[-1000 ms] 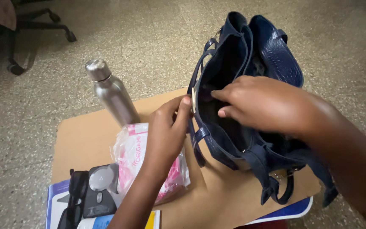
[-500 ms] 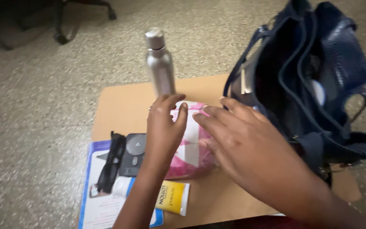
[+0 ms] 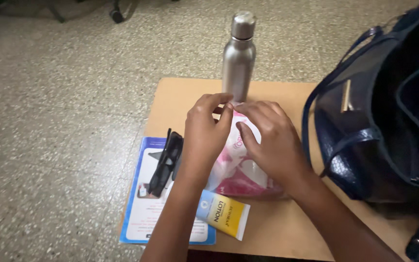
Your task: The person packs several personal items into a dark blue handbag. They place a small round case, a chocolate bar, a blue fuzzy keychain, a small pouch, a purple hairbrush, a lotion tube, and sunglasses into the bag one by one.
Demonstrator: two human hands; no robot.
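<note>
Right hand (image 3: 272, 140) left bag (image 3: 389, 126) | both hands, left hand (image 3: 204, 133), grip pink packet (image 3: 241, 170) | table's near edge close

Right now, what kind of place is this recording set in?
Probably a classroom or office: a small wooden desk on a speckled terrazzo floor, with wheeled chair legs at the top edge. A metal bottle and navy handbag sit on the desk.

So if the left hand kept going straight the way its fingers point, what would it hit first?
Probably the steel bottle. The left hand rests on the pink packet, fingers pointing up and slightly right toward the bottle's base just beyond, though depth is unclear.
</note>
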